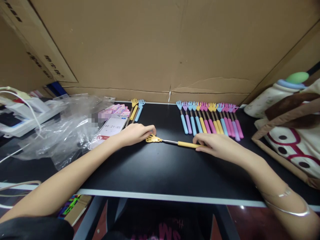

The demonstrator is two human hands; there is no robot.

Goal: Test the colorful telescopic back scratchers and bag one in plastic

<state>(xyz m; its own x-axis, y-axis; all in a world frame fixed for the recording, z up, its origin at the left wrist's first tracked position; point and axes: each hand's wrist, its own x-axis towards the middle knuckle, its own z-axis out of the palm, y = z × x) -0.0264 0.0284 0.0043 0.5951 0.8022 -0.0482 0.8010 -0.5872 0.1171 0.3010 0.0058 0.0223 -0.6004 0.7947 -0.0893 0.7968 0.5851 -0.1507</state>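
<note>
A yellow back scratcher (188, 144) with a metal rod lies crosswise between my hands, just above or on the black table. My left hand (136, 134) pinches its claw-shaped head at the left end. At the other end, the fingers of my right hand (212, 144) close round the yellow handle. Beyond my right hand, a row of back scratchers (203, 124) in blue, purple, yellow and pink lies side by side, claws toward the cardboard. Past my left hand lie a yellow back scratcher (134, 112) and a blue back scratcher (139, 113).
A phone (112, 126) showing a timer lies by my left forearm, among clear plastic bags (72, 126) and pink packets (117, 109). White power strips (25, 116) with cables sit far left. A bottle (272, 96) and a cloth bag (287, 146) stand right. Cardboard (160, 50) walls the back.
</note>
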